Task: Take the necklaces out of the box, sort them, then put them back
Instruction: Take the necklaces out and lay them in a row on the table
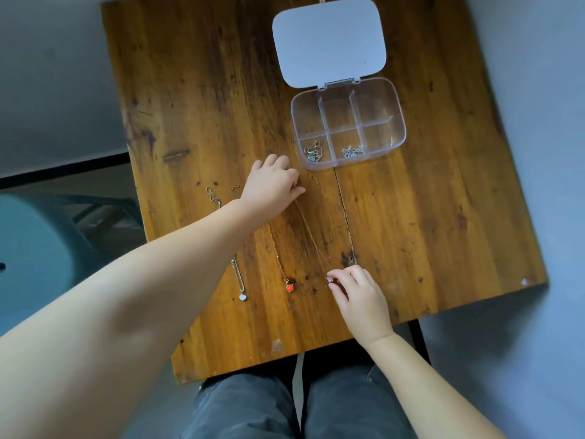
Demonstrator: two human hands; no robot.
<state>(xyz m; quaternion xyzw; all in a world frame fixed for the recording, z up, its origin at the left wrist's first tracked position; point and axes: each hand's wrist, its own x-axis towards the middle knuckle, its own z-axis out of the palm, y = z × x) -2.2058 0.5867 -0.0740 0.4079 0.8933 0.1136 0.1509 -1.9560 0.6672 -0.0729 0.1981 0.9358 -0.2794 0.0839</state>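
Wooden planks of a worn table [196, 90] carry a thin gold chain necklace [311, 239] stretched taut between a person's two bare hands. Reaching across from the near left edge, the left hand [272, 182] lies knuckles-up with its fingers curled closed, pinning the chain's far end to the wood just short of the box. Close to the near edge, the right hand [357, 291] pinches the necklace's small pale pendant [330, 278] between thumb and fingertips, the other fingers loosely bent. Left of this chain, two more necklaces lie in parallel lines partly under the left forearm: a gold one with a red pendant [289, 288] and a silver one with a white pendant [242, 297]. Toward the far right corner sits a clear plastic box [397, 122] with six compartments, its white lid [329, 39] flung open flat behind it. Its near left compartment holds a coiled silver necklace [313, 152], and the near middle one a small silver tangle [352, 151]; the other four look bare. No writing is legible anywhere.
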